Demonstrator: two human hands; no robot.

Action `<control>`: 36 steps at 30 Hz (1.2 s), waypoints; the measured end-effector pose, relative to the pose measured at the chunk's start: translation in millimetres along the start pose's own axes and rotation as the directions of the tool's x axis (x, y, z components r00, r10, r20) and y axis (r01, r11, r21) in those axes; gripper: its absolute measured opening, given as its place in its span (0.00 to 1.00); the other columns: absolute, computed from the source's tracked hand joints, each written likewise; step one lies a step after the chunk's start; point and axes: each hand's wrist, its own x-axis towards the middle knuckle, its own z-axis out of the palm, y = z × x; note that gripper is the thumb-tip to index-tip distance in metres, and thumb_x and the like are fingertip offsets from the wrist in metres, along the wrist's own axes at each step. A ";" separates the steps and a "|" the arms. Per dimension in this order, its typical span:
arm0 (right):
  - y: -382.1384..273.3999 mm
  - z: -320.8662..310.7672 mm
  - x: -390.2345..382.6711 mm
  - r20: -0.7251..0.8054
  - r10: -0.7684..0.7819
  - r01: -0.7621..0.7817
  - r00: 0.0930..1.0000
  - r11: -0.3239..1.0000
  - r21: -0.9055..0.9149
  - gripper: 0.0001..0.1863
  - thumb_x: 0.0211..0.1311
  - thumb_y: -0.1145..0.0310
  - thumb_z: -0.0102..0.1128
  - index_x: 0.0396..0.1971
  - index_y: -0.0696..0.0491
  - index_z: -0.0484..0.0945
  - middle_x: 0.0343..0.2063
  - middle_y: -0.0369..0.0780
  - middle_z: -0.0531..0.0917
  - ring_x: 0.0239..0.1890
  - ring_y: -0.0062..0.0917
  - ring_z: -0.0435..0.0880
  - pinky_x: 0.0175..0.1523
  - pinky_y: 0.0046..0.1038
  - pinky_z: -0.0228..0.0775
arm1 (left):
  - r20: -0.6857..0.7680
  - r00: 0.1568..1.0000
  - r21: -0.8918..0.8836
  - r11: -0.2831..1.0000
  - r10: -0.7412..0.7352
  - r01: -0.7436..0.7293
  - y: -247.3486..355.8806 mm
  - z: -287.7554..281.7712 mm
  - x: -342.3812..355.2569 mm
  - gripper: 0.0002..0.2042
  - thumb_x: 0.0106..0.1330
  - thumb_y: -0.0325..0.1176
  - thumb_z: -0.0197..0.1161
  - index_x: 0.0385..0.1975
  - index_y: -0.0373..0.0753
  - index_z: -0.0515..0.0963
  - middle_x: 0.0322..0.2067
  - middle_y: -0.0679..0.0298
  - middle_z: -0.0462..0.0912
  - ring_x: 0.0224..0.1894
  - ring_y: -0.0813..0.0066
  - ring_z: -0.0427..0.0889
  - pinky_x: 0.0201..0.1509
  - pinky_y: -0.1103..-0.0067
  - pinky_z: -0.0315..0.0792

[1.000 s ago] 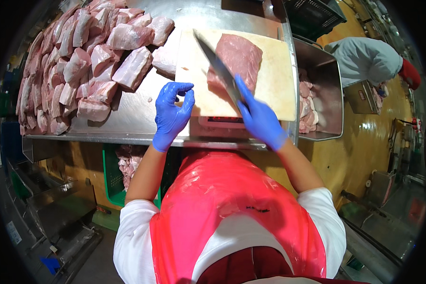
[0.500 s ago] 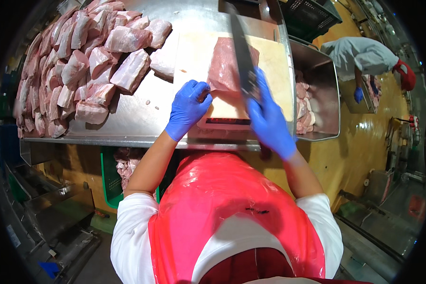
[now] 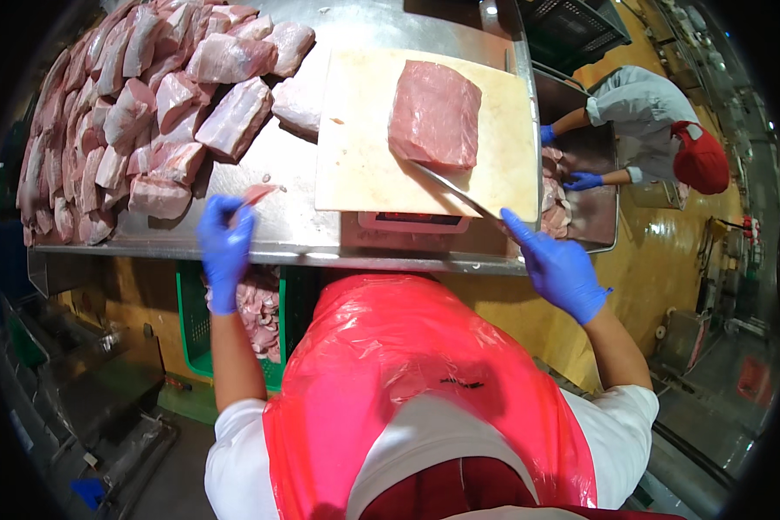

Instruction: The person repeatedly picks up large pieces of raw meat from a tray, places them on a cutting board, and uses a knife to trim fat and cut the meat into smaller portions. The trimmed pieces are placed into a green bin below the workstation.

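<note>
Head view: the left hand [image 3: 225, 243] pinches a meat scrap [image 3: 260, 191] off to its side, apparently to keep the board [image 3: 355, 156] clean. The right hand [image 3: 562, 269] grips a knife [image 3: 449, 189], blade reaching forward-left to the slab [image 3: 435, 114] on the board. Both forearms extend over the worktop [image 3: 286, 230] edge.

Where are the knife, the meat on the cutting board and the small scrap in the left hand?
knife [image 3: 446, 185], head view, middle of the blade.
meat [image 3: 435, 115], head view, centre of its top.
scrap [image 3: 258, 192], head view, its pink middle.
</note>
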 end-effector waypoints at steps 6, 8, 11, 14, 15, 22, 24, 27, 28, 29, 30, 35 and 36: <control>46.1 18.4 122.5 -0.237 0.277 0.093 0.931 0.448 0.889 0.27 0.74 0.66 0.56 0.70 0.49 0.63 0.28 0.36 0.82 0.27 0.21 0.81 0.30 0.24 0.72 | 0.171 0.944 0.588 0.798 -0.282 0.132 -46.6 -37.9 -49.0 0.28 0.67 0.39 0.67 0.63 0.32 0.71 0.63 0.46 0.72 0.66 0.49 0.71 0.70 0.63 0.65; 31.2 29.3 166.5 -0.222 0.364 0.183 0.904 0.139 0.973 0.18 0.75 0.66 0.54 0.60 0.53 0.68 0.27 0.34 0.80 0.24 0.16 0.78 0.27 0.20 0.71 | 0.094 0.995 0.266 0.962 0.032 -0.057 15.7 33.5 -7.4 0.26 0.70 0.39 0.65 0.64 0.33 0.70 0.64 0.49 0.72 0.66 0.55 0.72 0.70 0.65 0.64; -15.8 52.1 199.8 -0.334 0.395 0.363 0.856 0.002 0.932 0.08 0.75 0.69 0.53 0.48 0.54 0.69 0.26 0.34 0.77 0.20 0.14 0.75 0.24 0.18 0.69 | 0.166 0.985 -0.344 0.939 0.049 0.011 55.0 141.2 44.5 0.27 0.74 0.41 0.60 0.67 0.32 0.67 0.68 0.52 0.68 0.69 0.61 0.67 0.73 0.69 0.60; -63.9 66.4 191.3 -0.301 0.408 0.354 0.862 -0.060 0.933 0.16 0.75 0.70 0.53 0.57 0.57 0.66 0.27 0.35 0.77 0.19 0.15 0.74 0.24 0.19 0.69 | 0.324 0.936 -0.451 0.892 0.137 0.026 81.8 211.1 101.6 0.25 0.75 0.44 0.53 0.61 0.29 0.72 0.57 0.49 0.80 0.59 0.63 0.78 0.64 0.73 0.69; -71.9 71.8 187.7 -0.218 0.421 0.295 0.880 -0.127 0.947 0.27 0.75 0.70 0.53 0.69 0.58 0.59 0.29 0.36 0.78 0.21 0.14 0.74 0.25 0.19 0.69 | 0.385 0.907 -0.467 0.884 0.169 0.033 74.7 214.1 114.6 0.24 0.75 0.43 0.54 0.61 0.29 0.72 0.57 0.51 0.79 0.59 0.65 0.77 0.65 0.73 0.68; -14.1 61.1 148.4 -0.340 0.192 0.243 0.921 0.402 0.883 0.35 0.74 0.69 0.52 0.77 0.48 0.52 0.47 0.47 0.84 0.35 0.33 0.86 0.43 0.33 0.77 | -0.011 0.976 -0.045 0.975 0.217 -0.217 91.4 167.0 37.0 0.12 0.64 0.30 0.69 0.46 0.39 0.81 0.42 0.61 0.82 0.45 0.71 0.82 0.47 0.72 0.77; -27.1 53.4 154.9 -0.419 0.139 0.306 0.897 0.489 0.817 0.36 0.73 0.67 0.52 0.77 0.43 0.52 0.44 0.56 0.84 0.37 0.46 0.87 0.43 0.40 0.76 | 0.017 0.918 0.070 0.915 0.396 -0.396 107.0 172.4 23.1 0.10 0.60 0.29 0.72 0.40 0.42 0.83 0.40 0.59 0.81 0.44 0.65 0.82 0.46 0.70 0.76; -38.4 30.2 168.2 -0.229 0.127 0.101 0.965 0.627 0.773 0.35 0.72 0.66 0.52 0.77 0.42 0.53 0.38 0.59 0.83 0.37 0.54 0.84 0.41 0.44 0.74 | 0.067 0.893 0.214 0.868 0.445 -0.449 101.2 178.9 29.1 0.10 0.55 0.29 0.74 0.36 0.44 0.85 0.37 0.58 0.80 0.42 0.59 0.80 0.47 0.68 0.75; -33.4 42.6 159.7 -0.319 0.072 0.196 0.945 0.656 0.729 0.36 0.71 0.68 0.51 0.77 0.42 0.52 0.33 0.59 0.82 0.35 0.55 0.82 0.39 0.48 0.72 | 0.079 0.894 0.232 0.864 0.441 -0.447 98.0 178.7 29.6 0.10 0.54 0.28 0.74 0.36 0.45 0.85 0.37 0.58 0.80 0.42 0.59 0.80 0.47 0.68 0.74; -30.0 44.7 146.3 -0.280 0.050 0.161 0.959 0.715 0.680 0.37 0.70 0.69 0.51 0.77 0.42 0.51 0.32 0.58 0.82 0.35 0.55 0.82 0.39 0.49 0.72 | 0.085 0.898 0.246 0.864 0.432 -0.439 93.5 179.3 31.0 0.10 0.54 0.28 0.74 0.36 0.45 0.85 0.37 0.58 0.79 0.42 0.59 0.80 0.47 0.68 0.74; -27.6 48.9 126.1 -0.231 0.032 0.124 0.972 0.770 0.626 0.38 0.70 0.70 0.51 0.77 0.41 0.51 0.32 0.58 0.82 0.34 0.54 0.82 0.39 0.49 0.72 | 0.085 0.892 0.234 0.861 0.445 -0.452 89.8 179.0 29.3 0.10 0.54 0.29 0.74 0.36 0.45 0.84 0.36 0.59 0.79 0.41 0.60 0.79 0.46 0.67 0.74; -10.7 57.0 22.8 -0.034 0.033 -0.017 0.999 0.921 0.389 0.41 0.68 0.73 0.52 0.78 0.33 0.49 0.28 0.54 0.81 0.31 0.50 0.82 0.37 0.49 0.73 | 0.048 0.889 0.205 0.867 0.455 -0.454 83.9 181.2 25.1 0.09 0.55 0.28 0.71 0.35 0.43 0.83 0.35 0.59 0.79 0.41 0.59 0.79 0.47 0.67 0.74; -4.7 48.3 9.9 0.058 0.063 -0.078 0.996 0.945 0.319 0.41 0.68 0.73 0.53 0.78 0.32 0.49 0.28 0.53 0.81 0.31 0.50 0.82 0.37 0.49 0.73 | 0.036 0.896 0.202 0.875 0.442 -0.440 84.8 180.1 26.7 0.09 0.55 0.26 0.71 0.36 0.43 0.83 0.35 0.58 0.80 0.42 0.58 0.80 0.48 0.67 0.75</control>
